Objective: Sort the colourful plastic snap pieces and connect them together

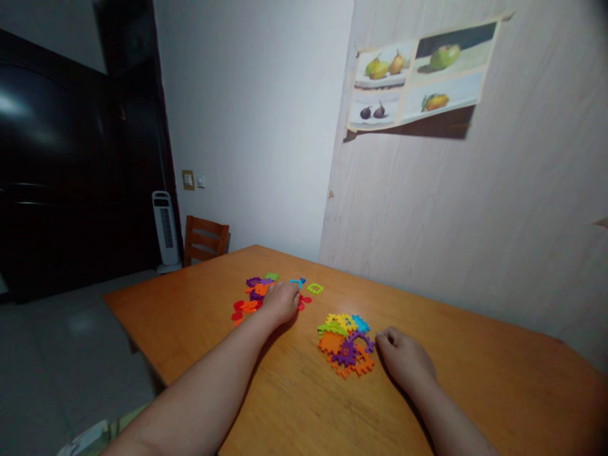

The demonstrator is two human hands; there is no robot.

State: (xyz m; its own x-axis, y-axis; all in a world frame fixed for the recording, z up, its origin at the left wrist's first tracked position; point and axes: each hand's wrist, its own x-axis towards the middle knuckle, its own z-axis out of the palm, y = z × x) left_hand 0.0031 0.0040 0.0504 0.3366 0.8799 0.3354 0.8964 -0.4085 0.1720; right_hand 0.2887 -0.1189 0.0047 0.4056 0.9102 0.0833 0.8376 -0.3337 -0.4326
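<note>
My left hand (pixel 284 300) reaches into a loose spread of colourful plastic toothed building pieces at the far left part of the table. Its fingers are curled down, and their tips are hidden behind the hand. Around it lie orange pieces (pixel 261 290), red pieces (pixel 237 311), a purple piece (pixel 253 281), a blue piece (pixel 298 281) and a lime-green frame piece (pixel 315 289). My right hand (pixel 403 358) rests on the table with curled fingers, just right of a heap of similar orange pieces (pixel 331 342), purple, yellow, green and blue. Nothing shows in its grip.
Both heaps lie on a wooden table (pixel 294 392). Beyond its far left edge stand a wooden chair (pixel 205 239) and a white tower heater (pixel 164 228). A wall runs along the table's far side, with a fruit print (pixel 403 95) taped on it.
</note>
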